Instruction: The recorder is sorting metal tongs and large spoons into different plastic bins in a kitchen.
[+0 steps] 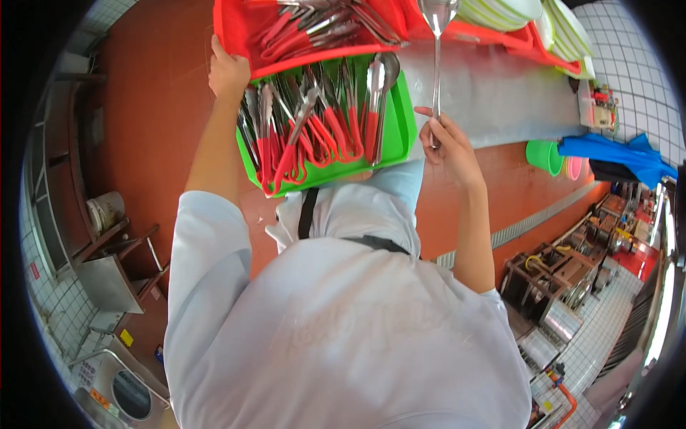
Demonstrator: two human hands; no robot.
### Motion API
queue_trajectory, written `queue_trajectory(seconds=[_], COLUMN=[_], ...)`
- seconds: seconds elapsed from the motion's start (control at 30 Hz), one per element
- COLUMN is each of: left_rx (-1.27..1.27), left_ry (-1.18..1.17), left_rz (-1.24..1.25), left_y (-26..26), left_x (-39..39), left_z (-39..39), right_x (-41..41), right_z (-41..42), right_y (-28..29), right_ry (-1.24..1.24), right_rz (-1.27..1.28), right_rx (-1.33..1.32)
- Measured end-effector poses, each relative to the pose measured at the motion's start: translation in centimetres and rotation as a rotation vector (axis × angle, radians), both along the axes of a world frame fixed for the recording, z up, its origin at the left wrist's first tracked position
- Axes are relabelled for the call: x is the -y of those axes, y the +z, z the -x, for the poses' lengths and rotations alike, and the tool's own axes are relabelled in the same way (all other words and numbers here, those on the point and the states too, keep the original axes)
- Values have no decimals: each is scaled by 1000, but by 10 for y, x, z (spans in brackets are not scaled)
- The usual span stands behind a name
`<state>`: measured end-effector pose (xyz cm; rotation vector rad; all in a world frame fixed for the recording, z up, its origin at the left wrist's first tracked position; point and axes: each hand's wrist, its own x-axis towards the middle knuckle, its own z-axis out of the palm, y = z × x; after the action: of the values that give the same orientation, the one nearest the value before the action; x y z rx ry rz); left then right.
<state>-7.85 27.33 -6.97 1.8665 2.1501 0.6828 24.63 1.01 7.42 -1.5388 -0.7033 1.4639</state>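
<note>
My left hand (229, 72) grips the near left corner of a red plastic tray (313, 56), in which metal tongs (305, 40) with red handles lie in a heap. My right hand (445, 140) holds a metal serving spoon (437, 64) by its handle, bowl pointing away from me. Between the hands and close to my body is a green plastic tray (399, 120) with many red-handled tongs (321, 128) lined up side by side. At its right end lie several metal spoons (383, 80), bowls at the far side.
A metal worktop (482, 91) extends to the right, bearing red trays (493, 36) with stacked green-rimmed plates (501, 13). Beyond are a green bucket (544, 155) and a blue cloth (616, 150). A floor drain grate (536, 217) runs at right, near cooking equipment (568, 268). Metal shelving (107, 241) stands left.
</note>
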Motion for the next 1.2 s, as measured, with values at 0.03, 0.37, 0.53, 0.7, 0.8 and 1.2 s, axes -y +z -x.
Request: queue_trajectory(seconds=[0.03,0.37,0.53,0.7,0.8,1.2], left_rx=[8,-3,-15,-8,-7,-4], left_ry=[-1,11,12,8,15,30], left_rz=[-8,9,25,21,35,61], left_y=[1,-1,1,2,5,9], left_x=[-1,-4,-3,-3,-2,-1], left_z=[0,1,1,1,-1,-2], right_x=[7,101,117,108,91,33], right_z=[0,5,18,33,42,44], right_y=[-7,-91,-122,-132,-140,-163], right_ry=[-20,-249,-265,-168,-180,144], right_rz=[20,56,33,111,28,219], right_rx=[-12,348,398,511,519,812])
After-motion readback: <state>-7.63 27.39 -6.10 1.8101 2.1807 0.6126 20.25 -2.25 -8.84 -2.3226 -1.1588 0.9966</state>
